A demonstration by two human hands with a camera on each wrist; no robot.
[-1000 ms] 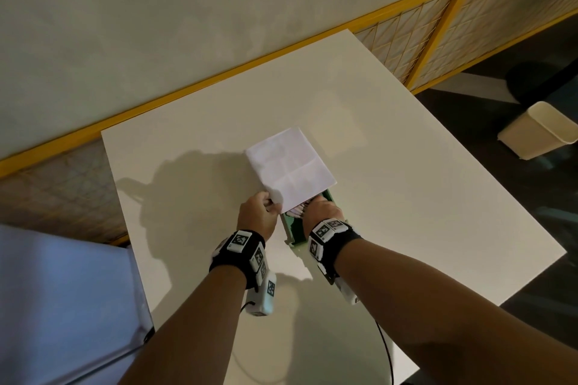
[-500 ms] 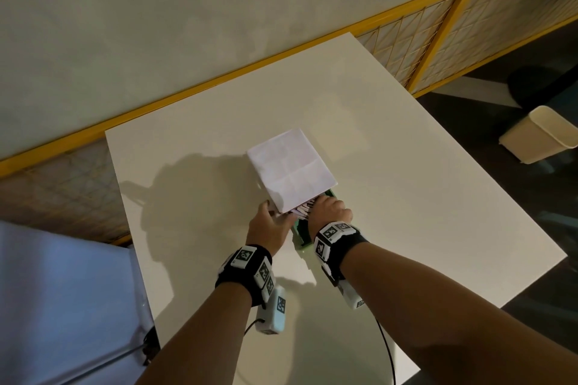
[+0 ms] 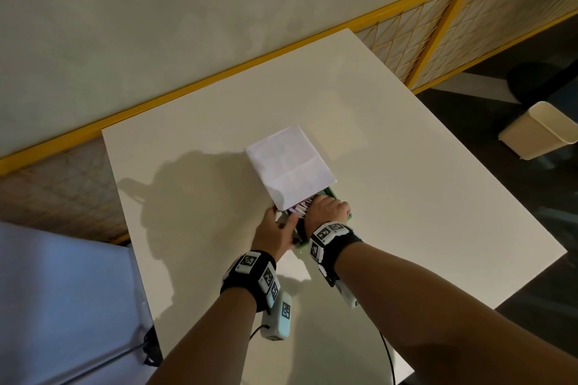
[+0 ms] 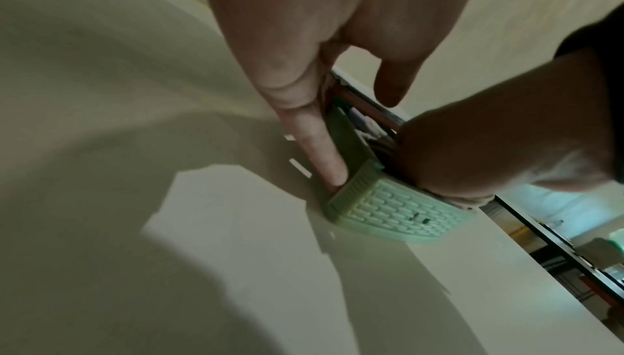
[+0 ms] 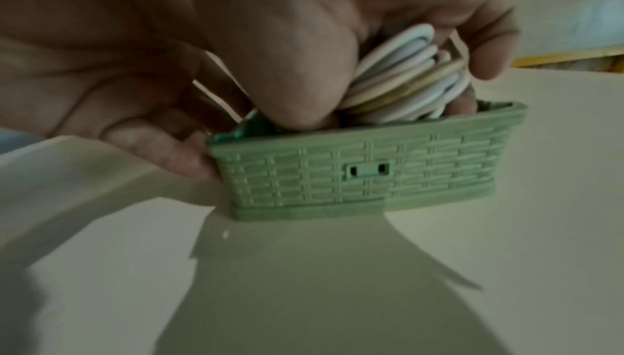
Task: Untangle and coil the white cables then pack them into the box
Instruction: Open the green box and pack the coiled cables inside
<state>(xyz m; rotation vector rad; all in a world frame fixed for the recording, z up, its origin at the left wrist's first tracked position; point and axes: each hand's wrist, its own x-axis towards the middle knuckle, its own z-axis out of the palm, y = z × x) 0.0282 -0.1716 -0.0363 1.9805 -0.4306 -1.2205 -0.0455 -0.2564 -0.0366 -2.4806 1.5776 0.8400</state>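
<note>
A green woven-pattern box [image 5: 364, 171] stands on the white table [image 3: 406, 197]. My right hand [image 5: 287, 53] grips a bundle of coiled white cables [image 5: 405, 77] and holds it down inside the box's near end. In the head view the cables [image 3: 300, 206] show only as a few white loops beside the right hand [image 3: 328, 209]. My left hand [image 3: 275, 228] rests on the box's left wall, and its fingers [image 4: 317, 147] lie straight along the outside of the box [image 4: 398, 211]. The thumb hangs free above the rim.
A creased white sheet of paper [image 3: 289, 166] lies tilted over the far part of the box and hides it. A beige bin [image 3: 538, 131] stands on the dark floor to the right. A yellow-framed mesh rail [image 3: 438, 25] runs behind the table.
My left hand has left the paper's near corner and come down to the box's left wall. The right hand has stayed on the cables in the box.
</note>
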